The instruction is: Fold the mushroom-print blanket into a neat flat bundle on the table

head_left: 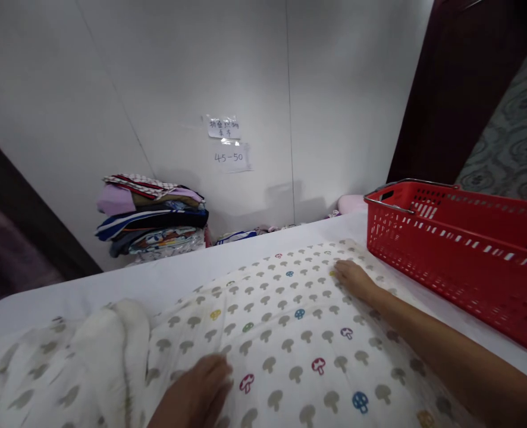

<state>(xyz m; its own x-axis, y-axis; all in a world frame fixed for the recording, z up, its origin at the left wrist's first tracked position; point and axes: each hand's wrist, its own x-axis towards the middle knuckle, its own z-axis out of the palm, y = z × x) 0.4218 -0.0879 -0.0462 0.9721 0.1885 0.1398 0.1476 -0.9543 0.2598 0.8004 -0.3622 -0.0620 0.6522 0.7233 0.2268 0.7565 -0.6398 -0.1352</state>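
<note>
A white cloth [285,333] printed with grey and a few coloured mushrooms is spread over the white-covered table. Its left part lies bunched, with a plain white folded piece [112,336] showing on top. My right hand [355,279] rests on the far right part of the cloth, arm stretched out, fingers lying on the fabric. Low in the middle, my left hand [196,389] is over the near part of the cloth, slightly blurred. Its fingers point right and look loosely apart, with nothing visible in them. Whether it touches the fabric is unclear.
On the right of the table stands a red plastic basket [451,255] with metal handles. A stack of folded clothes [154,217] rises beyond the table's far edge at the left, near a pale wall with a paper label [230,157]. Something pink [353,204] lies behind the basket.
</note>
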